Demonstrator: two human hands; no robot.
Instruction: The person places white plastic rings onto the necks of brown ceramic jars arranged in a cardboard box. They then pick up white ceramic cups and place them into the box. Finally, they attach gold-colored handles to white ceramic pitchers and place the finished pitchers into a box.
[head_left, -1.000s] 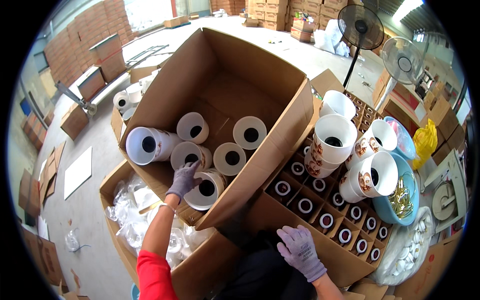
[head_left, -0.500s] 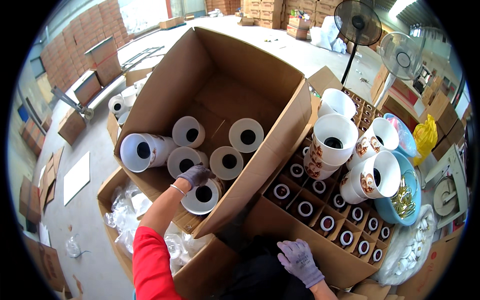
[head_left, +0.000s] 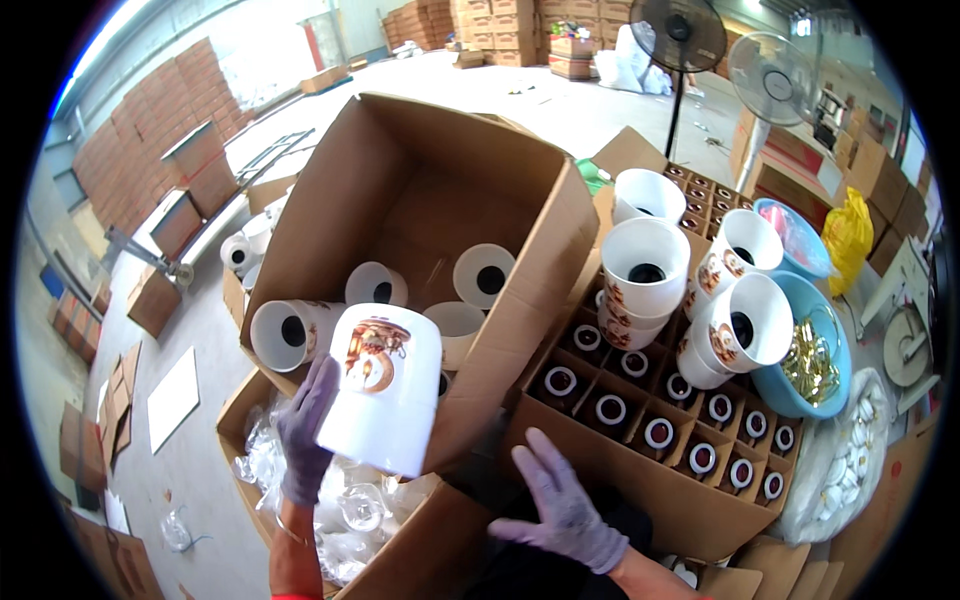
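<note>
— White cup (head_left: 383,388) with a brown and red print on its side: where is it sitting?

— It is not sitting anywhere. The left hand (head_left: 303,432), in a grey-purple glove, is holding it up in the air, in front of the near edge of the big open carton (head_left: 420,170). The grip is closing around the cup's left side, fingers wrapping the wall, with the wider end pointing down toward the camera.

— And the other hand?

— The right hand (head_left: 567,507), gloved the same way, is lying flat with its fingers spreading wide, holding nothing. It is resting at the near wall of the divided box (head_left: 640,500).

— What is lying in the big carton?

— More white cups (head_left: 483,275) are lying on their sides inside it, their open ends facing up and out.

— What is standing in the divided box?

— Small dark pieces with white rings (head_left: 610,408) are filling its cells, and stacks of printed cups (head_left: 645,268) are standing on its far half.

— Anything beside it?

— A blue basin (head_left: 835,330) holding gold-coloured bits is sitting just to the right. Below the lifted cup, clear plastic bags (head_left: 350,505) are piling up in a lower carton.
</note>
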